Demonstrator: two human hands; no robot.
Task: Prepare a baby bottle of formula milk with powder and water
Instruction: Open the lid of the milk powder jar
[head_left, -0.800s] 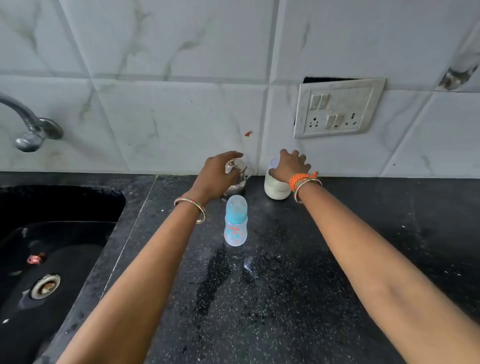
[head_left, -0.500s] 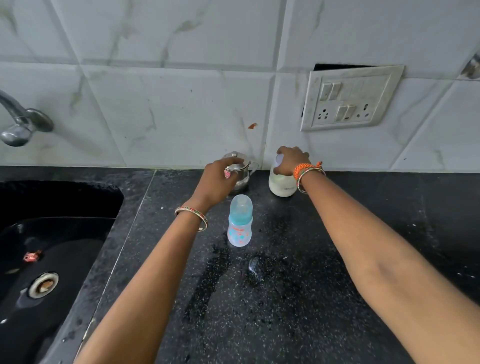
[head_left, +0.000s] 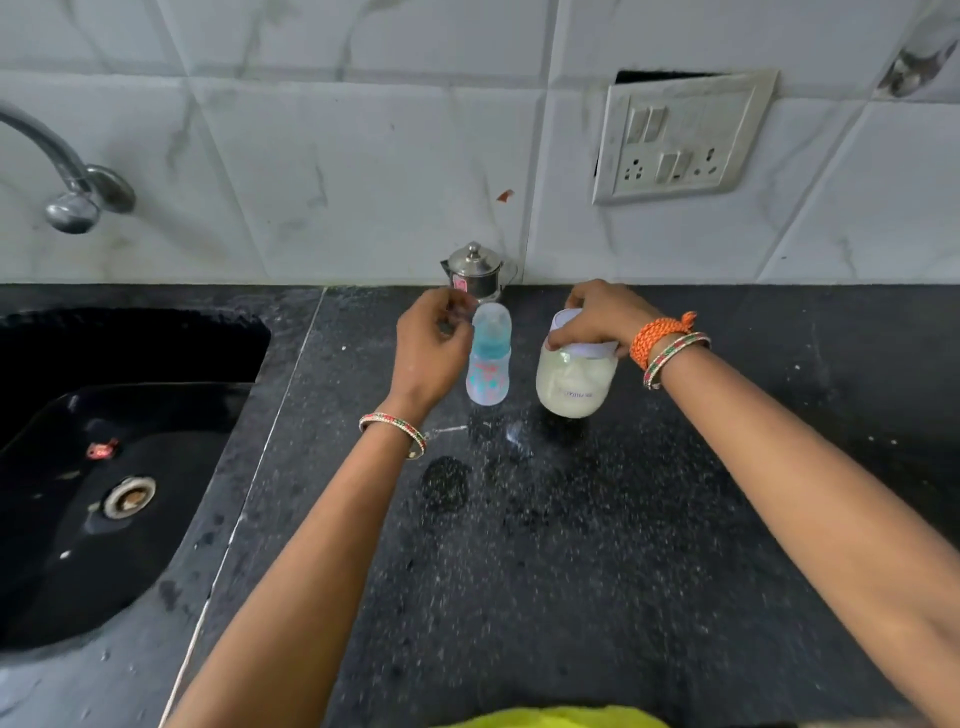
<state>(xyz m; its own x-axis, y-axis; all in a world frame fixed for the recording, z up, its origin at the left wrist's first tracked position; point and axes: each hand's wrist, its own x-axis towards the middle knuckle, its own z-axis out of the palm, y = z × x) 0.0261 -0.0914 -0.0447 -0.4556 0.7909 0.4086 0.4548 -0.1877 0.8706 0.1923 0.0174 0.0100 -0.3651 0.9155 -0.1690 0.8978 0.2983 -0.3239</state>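
Observation:
A clear baby bottle (head_left: 488, 371) with a blue teat under its cap stands upright on the black counter (head_left: 597, 519). My left hand (head_left: 428, 348) is just left of it, fingers curled and blurred at the cap; I cannot tell whether they grip it. A round jar of pale formula powder (head_left: 574, 387) stands right of the bottle. My right hand (head_left: 597, 317) is closed from above on the jar's white lid. A small steel pot with a knobbed lid (head_left: 474, 273) sits against the wall behind the bottle, with no hand on it.
A black sink (head_left: 119, 467) with a drain lies to the left, under a steel tap (head_left: 72, 202). A switch and socket plate (head_left: 680, 140) hangs on the tiled wall. A wet patch (head_left: 447, 483) marks the counter in front of the bottle.
My left hand came off the steel pot and moved back to the bottle's cap. My right hand pulled the powder jar away from the wall, beside the bottle.

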